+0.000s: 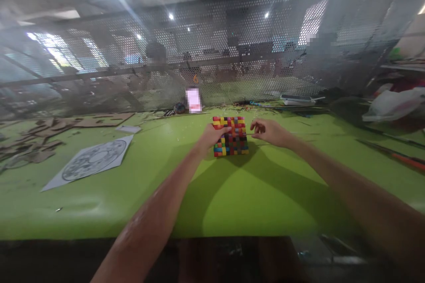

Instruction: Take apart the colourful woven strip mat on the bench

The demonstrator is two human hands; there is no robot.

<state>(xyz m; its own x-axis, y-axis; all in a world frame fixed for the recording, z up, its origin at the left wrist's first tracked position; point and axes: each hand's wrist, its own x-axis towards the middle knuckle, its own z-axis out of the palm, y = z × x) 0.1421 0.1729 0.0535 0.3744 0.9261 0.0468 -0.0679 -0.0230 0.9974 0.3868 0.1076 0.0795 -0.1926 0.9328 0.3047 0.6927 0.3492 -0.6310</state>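
Observation:
A small square panel (236, 141) of interwoven strips in red, yellow, black, blue and brown stands raised over the green table, its patterned face towards me. My left hand (214, 136) grips its left edge, with the thumb lying across the front and the other fingers hidden behind. Just off the panel's right edge is my right hand (265, 130). Its fingers are loosely bent and apart, and I see nothing between them. Both forearms cast shadows on the table below the panel.
The green table (133, 212) runs up to a perforated metal screen (226, 53). Left lie a sheet with a printed round pattern (96, 159) and brown cardboard scraps (43, 137). A white tray (297, 100) sits at the back right. An orange-handled tool (407, 161) and a plastic bag (395, 104) are far right.

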